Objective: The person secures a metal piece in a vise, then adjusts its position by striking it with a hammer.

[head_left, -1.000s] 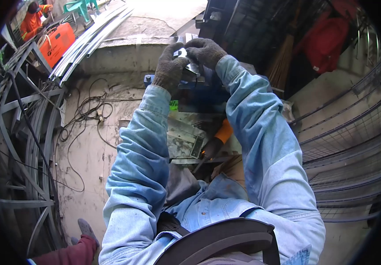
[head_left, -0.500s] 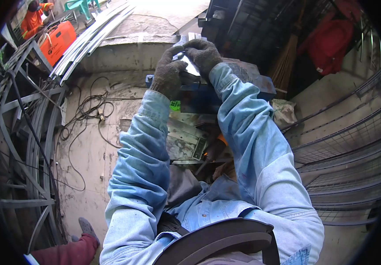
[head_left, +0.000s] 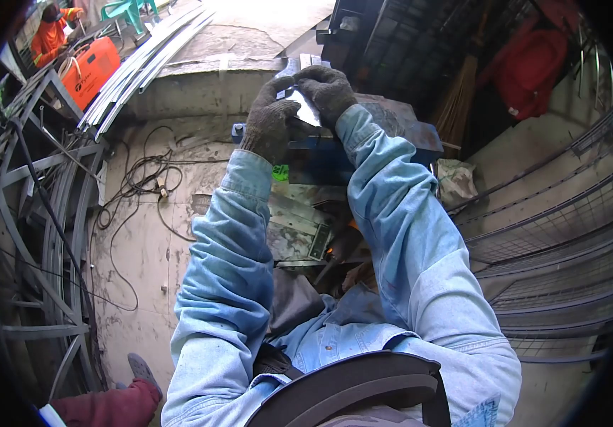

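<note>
My left hand (head_left: pixel 269 122), in a dark knitted glove, curls around the left side of a small shiny metal piece (head_left: pixel 308 110). On the far right side of that piece, my right hand (head_left: pixel 326 92), gloved the same way, grips with bent fingers. Glare and the gloves hide the piece's exact shape. Both hands are above a blue metal machine or bench (head_left: pixel 321 160) with a worn grey top. Just beyond the fingertips, a grey metal part (head_left: pixel 290 67) shows. Below my left wrist lies a bright green scrap (head_left: pixel 280 172).
Black cables (head_left: pixel 153 171) coil on the floor at left, beside stacked metal frames (head_left: pixel 43 235). Long metal strips (head_left: pixel 143 67) lie near an orange machine (head_left: pixel 93 71) and a person in orange (head_left: pixel 49 35). Mesh panels (head_left: pixel 555 249) stand at right. Another person's maroon-clad leg (head_left: pixel 111 407) is at lower left.
Both hands stay on the metal piece, with only a very slight shift. The person in orange has moved their head and arm a little.
</note>
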Demonstrator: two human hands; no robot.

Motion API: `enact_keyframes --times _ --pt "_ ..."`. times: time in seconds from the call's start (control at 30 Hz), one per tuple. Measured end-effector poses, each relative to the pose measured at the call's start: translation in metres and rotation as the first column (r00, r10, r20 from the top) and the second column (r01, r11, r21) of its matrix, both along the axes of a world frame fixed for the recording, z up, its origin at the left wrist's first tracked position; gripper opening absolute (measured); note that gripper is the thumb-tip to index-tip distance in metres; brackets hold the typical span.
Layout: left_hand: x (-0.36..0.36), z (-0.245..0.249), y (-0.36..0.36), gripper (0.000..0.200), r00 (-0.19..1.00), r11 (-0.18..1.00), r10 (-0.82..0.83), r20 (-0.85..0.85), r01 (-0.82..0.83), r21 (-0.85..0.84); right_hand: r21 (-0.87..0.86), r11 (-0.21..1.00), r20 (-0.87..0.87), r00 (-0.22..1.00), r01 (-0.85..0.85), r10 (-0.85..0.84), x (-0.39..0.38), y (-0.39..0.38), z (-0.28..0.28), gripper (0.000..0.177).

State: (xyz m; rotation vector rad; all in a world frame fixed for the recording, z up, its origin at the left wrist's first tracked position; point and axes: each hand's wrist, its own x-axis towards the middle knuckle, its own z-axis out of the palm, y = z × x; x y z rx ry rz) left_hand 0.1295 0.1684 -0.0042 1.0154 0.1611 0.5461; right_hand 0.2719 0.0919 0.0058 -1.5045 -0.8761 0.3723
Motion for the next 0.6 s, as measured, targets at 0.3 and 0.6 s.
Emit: enact_keyframes --times 0.3,0.6 --pt "0.012 -0.009 0.029 0.038 0.973 0.926 0.193 -0.125 -0.138 0.351 -0.063 0.996 0.18 0.982 0.067 -0.055 -0.011 -0.003 0.006 0.015" --pt "0.082 0.014 0.069 0.063 0.864 0.284 0.484 -0.142 -0.001 0.959 -0.339 0.902 0.38 0.916 0.267 -0.128 -0.038 -0.013 0.046 0.037"
